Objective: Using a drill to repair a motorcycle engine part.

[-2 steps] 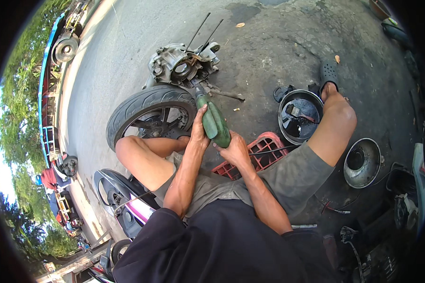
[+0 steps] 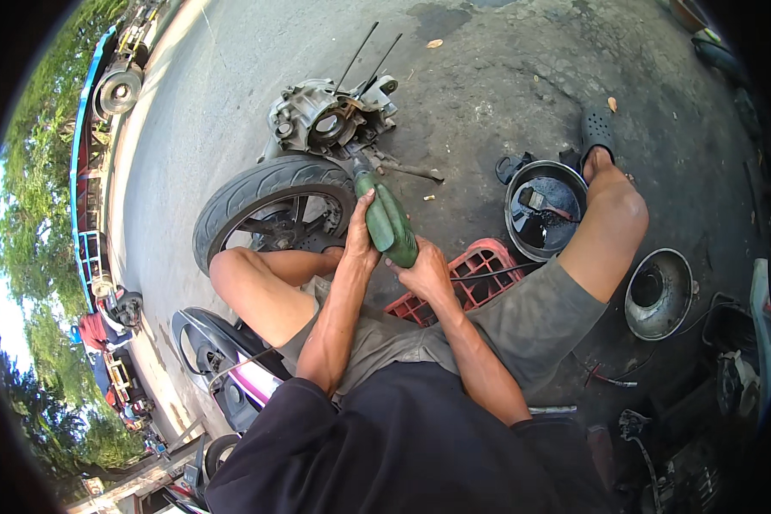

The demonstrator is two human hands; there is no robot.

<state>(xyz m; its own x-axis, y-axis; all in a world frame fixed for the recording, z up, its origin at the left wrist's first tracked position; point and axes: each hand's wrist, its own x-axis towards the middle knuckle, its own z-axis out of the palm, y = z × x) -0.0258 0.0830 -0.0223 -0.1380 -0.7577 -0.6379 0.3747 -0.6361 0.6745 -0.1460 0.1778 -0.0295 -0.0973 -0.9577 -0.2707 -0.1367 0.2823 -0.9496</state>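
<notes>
Gripping, with the left hand (image 2: 362, 233) closed along one flank and the right hand (image 2: 425, 269) wrapped about the rear end, a dark green, elongated tool (image 2: 389, 221) with a narrow dark nose (image 2: 361, 163). Held out ahead of the body, toward a grey, cast-metal engine casing (image 2: 302, 116) on the stained grey ground (image 2: 488, 86); cannot tell contact from a small gap at the nose. Judging by the pose, busy working the tool at the near side of the casing; for the next move, likely to need a firm two-handed hold and a steady line. Counted in view: one tool; one casing, with two thin metal rods (image 2: 356, 58) jutting from it; one black-tyred, spoked wheel (image 2: 257, 184) just beside; one red plastic lattice crate (image 2: 487, 247) between the legs (image 2: 608, 218); one round, dark metal pan (image 2: 516, 241) bearing an apparent brush (image 2: 537, 202) and dark liquid; one bowl-shaped, grey metal part (image 2: 674, 313) farther right.
</notes>
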